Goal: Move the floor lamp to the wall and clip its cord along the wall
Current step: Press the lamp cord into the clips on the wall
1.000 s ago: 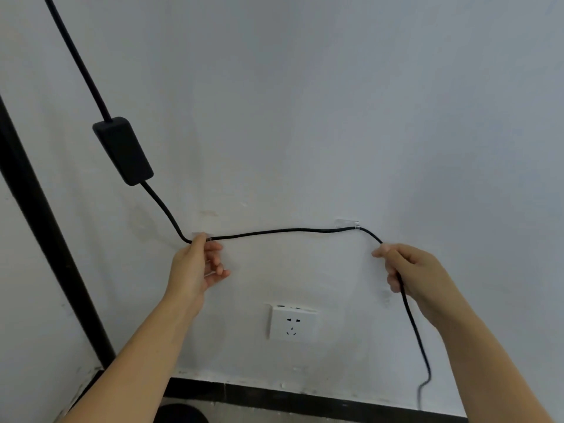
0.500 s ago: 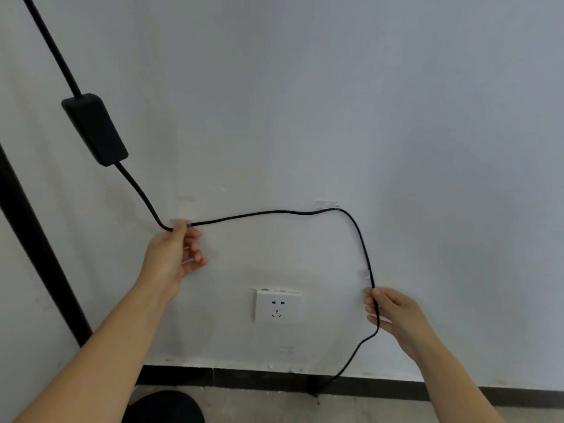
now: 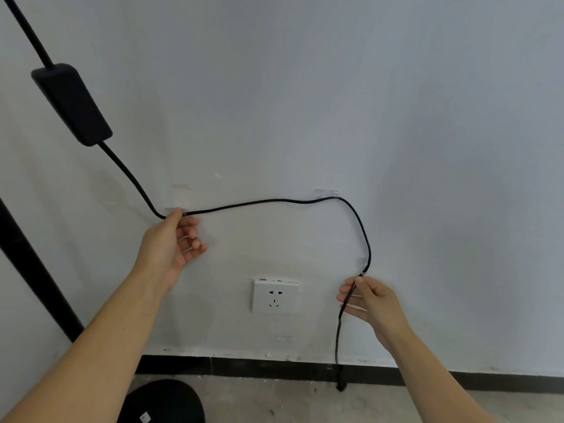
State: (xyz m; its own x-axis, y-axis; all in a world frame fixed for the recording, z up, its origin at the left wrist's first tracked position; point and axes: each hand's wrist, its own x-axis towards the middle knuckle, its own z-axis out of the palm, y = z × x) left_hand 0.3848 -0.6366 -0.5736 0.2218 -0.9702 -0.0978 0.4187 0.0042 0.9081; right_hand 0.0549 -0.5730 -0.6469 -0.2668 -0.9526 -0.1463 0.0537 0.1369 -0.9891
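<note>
The lamp's black cord (image 3: 259, 203) runs down from an inline switch box (image 3: 71, 103) at upper left, then across the white wall. My left hand (image 3: 172, 245) pinches the cord at a clear clip (image 3: 175, 210) on the wall. The cord passes a second clear clip (image 3: 326, 193), curves down past a third clip (image 3: 363, 261), and goes through my right hand (image 3: 370, 303), which grips it between thumb and fingers. Below, the cord drops to the floor. The lamp's black pole (image 3: 33, 270) stands at the left, its round base (image 3: 166, 401) at the bottom.
A white wall socket (image 3: 275, 296) sits between my hands, low on the wall. A black skirting strip (image 3: 244, 366) runs along the foot of the wall above a grey concrete floor (image 3: 274, 404). Old adhesive marks (image 3: 181, 186) show above the left clip.
My right hand has slid down the cord from beside the upper right clip to the level of the socket, and the cord now hangs more vertically. The left hand stays on its clip.
</note>
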